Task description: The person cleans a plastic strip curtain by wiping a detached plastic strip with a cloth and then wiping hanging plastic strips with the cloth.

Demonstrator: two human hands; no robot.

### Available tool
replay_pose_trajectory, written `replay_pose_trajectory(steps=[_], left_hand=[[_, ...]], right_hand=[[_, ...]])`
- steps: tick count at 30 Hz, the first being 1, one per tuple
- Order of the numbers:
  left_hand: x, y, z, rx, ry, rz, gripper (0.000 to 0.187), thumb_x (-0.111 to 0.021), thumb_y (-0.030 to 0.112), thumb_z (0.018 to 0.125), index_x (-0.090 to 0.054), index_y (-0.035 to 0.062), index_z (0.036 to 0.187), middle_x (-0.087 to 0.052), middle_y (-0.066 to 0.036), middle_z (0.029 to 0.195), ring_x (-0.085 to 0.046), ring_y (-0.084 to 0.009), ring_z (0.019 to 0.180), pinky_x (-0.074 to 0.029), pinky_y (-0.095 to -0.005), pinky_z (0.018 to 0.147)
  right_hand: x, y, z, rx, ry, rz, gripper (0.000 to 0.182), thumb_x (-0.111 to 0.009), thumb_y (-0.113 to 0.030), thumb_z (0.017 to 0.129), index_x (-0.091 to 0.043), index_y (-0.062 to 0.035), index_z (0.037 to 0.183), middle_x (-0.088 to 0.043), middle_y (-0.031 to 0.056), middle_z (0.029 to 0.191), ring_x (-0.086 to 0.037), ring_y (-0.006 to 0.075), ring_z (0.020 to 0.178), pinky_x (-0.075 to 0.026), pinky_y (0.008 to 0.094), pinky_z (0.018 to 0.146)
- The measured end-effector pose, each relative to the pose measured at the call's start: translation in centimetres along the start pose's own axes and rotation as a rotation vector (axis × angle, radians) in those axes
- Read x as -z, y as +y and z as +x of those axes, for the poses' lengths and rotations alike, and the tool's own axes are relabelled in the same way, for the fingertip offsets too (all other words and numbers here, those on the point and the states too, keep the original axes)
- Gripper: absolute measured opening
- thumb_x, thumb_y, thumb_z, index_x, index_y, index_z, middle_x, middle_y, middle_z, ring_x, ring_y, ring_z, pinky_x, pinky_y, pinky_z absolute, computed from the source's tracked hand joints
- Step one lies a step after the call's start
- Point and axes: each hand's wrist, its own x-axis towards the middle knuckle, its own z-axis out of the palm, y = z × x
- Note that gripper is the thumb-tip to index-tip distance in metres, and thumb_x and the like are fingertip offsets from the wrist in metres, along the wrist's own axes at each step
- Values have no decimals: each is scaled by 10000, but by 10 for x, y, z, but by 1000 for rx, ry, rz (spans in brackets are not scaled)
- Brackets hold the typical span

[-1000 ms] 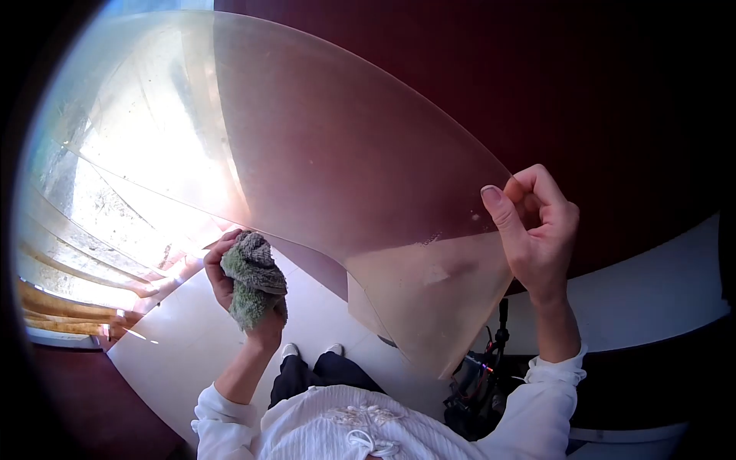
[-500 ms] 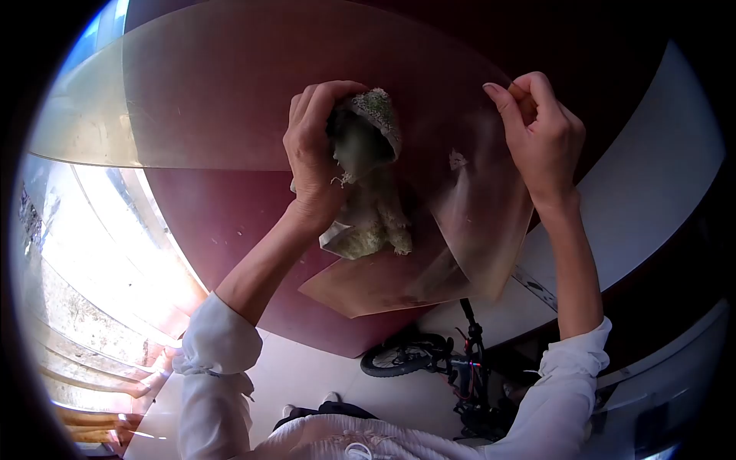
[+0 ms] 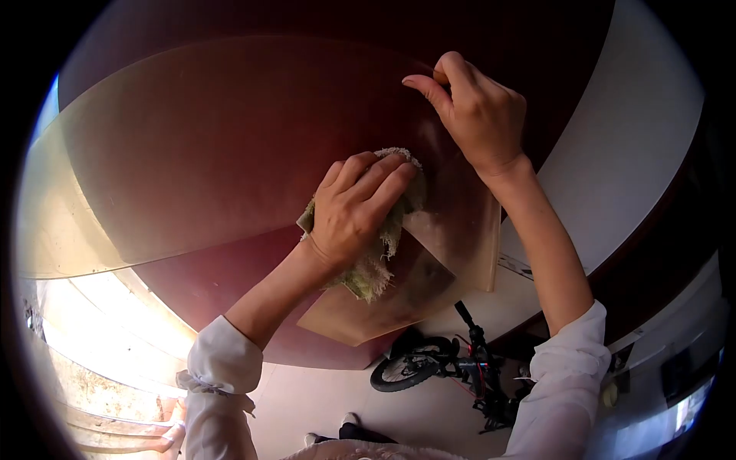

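My left hand [image 3: 353,207] is closed over a shaggy, greenish-grey cloth [image 3: 373,277], its frayed end hanging out below the palm. The cloth lies against a clear, yellowish plastic sheet [image 3: 230,146] spread over a dark red round table [image 3: 207,280]. Toward the front the sheet is folded, with one corner angled over the tabletop. My right hand [image 3: 484,115] is raised at the sheet's far right side, thumb and curled fingers pinching its edge.
A small bicycle [image 3: 410,369] stands on the pale floor [image 3: 307,387] beyond the table's near edge. To the right is a white curved surface [image 3: 621,130]. Bright light comes in at the left, by a pale wooden piece of furniture [image 3: 115,422].
My left hand has gone from holding the cloth bunched up to pressing palm-down on it, lower and to the right. My right hand has shifted left and slightly up, still pinching.
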Motion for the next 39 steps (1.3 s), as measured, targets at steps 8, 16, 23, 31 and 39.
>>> replay_pose_trajectory(steps=[8,16,23,31,39], left_hand=[[-7,-1,-12,-149,-94,-76,267,-590,105,696,-590,82,962,-608,-16,1007,-551,-185,868,-457,-293,689],[-13,4,-3,-71,3,-33,264,-580,82,672,-596,57,935,-620,-27,947,-550,-183,766,-469,-287,636],[-2,-5,19,-77,5,-58,263,-585,87,668,-597,57,930,-623,-28,947,-555,-180,766,-476,-289,652],[2,-2,5,-167,-98,-13,269,-581,99,678,-600,51,941,-625,-38,948,-560,-181,769,-484,-293,650],[3,-1,4,-209,-173,19,278,-579,93,668,-590,42,942,-614,-35,923,-543,-178,732,-473,-290,620]], right_hand=[[-5,2,-4,8,49,11,419,-631,-511,772,-459,-138,694,-492,-33,488,-517,106,386,-387,222,329],[1,2,-5,-29,4,38,384,-704,-417,749,-456,-129,692,-492,-51,523,-481,94,394,-358,227,346],[-4,0,2,-47,-5,37,429,-616,-525,775,-475,-124,714,-511,-12,484,-551,154,383,-408,261,314],[-2,0,2,-72,35,75,402,-690,-446,749,-449,-129,691,-479,-39,509,-485,120,390,-365,243,346],[2,-1,3,-92,39,111,409,-670,-469,763,-450,-130,700,-476,-22,479,-494,141,383,-383,249,348]])
